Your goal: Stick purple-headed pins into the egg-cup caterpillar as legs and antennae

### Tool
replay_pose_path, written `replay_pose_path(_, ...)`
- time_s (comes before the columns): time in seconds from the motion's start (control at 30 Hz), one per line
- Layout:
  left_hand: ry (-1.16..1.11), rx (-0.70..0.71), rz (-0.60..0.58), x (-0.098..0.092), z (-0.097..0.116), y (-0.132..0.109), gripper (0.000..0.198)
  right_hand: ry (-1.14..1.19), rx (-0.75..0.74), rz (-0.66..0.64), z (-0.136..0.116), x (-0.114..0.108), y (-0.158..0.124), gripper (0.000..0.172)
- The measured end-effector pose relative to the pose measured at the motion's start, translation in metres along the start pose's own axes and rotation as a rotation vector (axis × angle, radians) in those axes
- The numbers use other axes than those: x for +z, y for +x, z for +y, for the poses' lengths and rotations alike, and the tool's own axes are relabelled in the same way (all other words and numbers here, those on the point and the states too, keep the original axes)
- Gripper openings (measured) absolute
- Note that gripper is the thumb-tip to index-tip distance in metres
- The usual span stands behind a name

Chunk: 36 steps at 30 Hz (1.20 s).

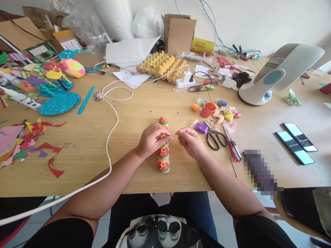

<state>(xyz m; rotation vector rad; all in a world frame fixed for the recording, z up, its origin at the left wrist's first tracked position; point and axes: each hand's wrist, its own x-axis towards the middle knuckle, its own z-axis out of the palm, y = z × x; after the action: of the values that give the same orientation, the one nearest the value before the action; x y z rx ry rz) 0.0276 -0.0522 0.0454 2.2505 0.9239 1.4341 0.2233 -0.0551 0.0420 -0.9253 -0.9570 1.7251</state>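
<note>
A caterpillar craft (pixel 163 154) lies lengthwise on the table in front of me, a row of red and green domes with yellow loops. Two thin antennae with dark purple tips spread from its far end. My left hand (pixel 156 138) is over the middle of the row, thumb and fingertips pinched together. Just right of the craft, my right hand (pixel 190 140) is closed, also in a pinch. The fingertips of both hands face each other with a small gap. Whatever they pinch is too small to make out.
Scissors (pixel 216 136), a utility knife (pixel 234 146), purple clay (pixel 201 127) and a red cup (pixel 208 110) are to the right. A white cable (pixel 116 120) crosses on the left. Egg cartons (pixel 162 66) and a power strip (pixel 185 82) stand behind; a white fan (pixel 279 74) stands back right.
</note>
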Motion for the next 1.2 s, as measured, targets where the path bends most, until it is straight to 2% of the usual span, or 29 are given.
replay_pose_path(0.33, 0.039, 0.041, 0.021, 0.0, -0.0024, -0.0023, 0.016, -0.083, -0.026, -0.002, 0.001, 0.0036, -0.0027, 0.039)
replay_pose_path(0.57, 0.065, 0.024, 0.034, -0.0004, -0.0027, -0.0034, 0.018, -0.132, -0.089, -0.028, 0.0015, 0.0047, -0.004, 0.035)
replay_pose_path(0.7, 0.096, 0.006, 0.048, -0.0007, -0.0018, -0.0029, 0.02, -0.145, -0.088, -0.03, -0.0006, 0.0061, -0.005, 0.036)
replay_pose_path(1.03, 0.08, 0.06, 0.018, -0.0013, -0.0001, -0.0027, 0.01, -0.142, -0.064, -0.028, -0.0007, 0.007, -0.0058, 0.033)
replay_pose_path(1.2, 0.052, 0.041, 0.002, -0.001, 0.0004, -0.0022, 0.014, -0.116, -0.06, -0.023, -0.0026, 0.008, -0.0059, 0.032)
